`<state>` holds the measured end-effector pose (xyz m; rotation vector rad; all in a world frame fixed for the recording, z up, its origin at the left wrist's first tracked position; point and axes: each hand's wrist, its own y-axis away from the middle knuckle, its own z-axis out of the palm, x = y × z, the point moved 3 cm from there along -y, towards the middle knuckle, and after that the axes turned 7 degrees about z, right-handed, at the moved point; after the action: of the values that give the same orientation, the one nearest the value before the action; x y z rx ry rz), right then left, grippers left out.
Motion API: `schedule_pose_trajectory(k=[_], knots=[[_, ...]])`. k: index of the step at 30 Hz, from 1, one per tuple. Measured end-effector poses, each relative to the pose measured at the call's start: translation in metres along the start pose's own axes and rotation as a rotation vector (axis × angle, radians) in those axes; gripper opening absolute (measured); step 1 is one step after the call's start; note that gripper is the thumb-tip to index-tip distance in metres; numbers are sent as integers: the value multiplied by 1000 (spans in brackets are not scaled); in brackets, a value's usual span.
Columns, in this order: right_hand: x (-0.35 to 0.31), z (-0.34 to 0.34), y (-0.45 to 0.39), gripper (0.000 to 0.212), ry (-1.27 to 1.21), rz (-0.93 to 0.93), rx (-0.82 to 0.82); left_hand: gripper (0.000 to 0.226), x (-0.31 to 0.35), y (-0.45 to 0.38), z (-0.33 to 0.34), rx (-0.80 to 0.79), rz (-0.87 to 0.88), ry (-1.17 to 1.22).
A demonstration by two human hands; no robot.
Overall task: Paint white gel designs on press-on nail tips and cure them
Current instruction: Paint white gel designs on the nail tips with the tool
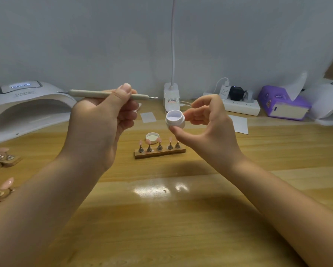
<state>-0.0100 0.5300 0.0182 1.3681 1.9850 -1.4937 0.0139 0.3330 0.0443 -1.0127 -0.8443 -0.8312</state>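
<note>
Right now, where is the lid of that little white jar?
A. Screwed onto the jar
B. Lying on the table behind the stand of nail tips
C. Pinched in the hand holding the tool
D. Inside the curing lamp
B: the lid lies on the table just behind the nail-tip stand, while the open jar is held up in the right hand.

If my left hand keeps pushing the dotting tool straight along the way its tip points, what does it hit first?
The left hand aims the dotting tool rightward. Its tip would probably pass just above the open gel jar and first meet the right hand fingers, though depth is unclear.
</note>
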Motion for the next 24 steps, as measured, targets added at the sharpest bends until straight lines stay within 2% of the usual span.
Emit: schedule_pose_trajectory(k=[4, 10, 13, 20, 24], knots=[[-2, 3, 2, 58, 12, -17, -15, 20, -1, 1, 1, 0, -18, -2], [-7, 5, 5, 59, 89, -90, -15, 21, 1, 10, 5, -69, 130, -319], [-10, 6, 7, 60, 95, -129, -6, 20, 1, 13, 7, -90, 147, -398], [-12, 9, 8, 61, 115, -149, -17, 18, -1, 15, 9, -108, 104, -424], [-11, 9, 8, 61, 121, -151, -24, 21, -3, 13, 8, -90, 11, -363]])
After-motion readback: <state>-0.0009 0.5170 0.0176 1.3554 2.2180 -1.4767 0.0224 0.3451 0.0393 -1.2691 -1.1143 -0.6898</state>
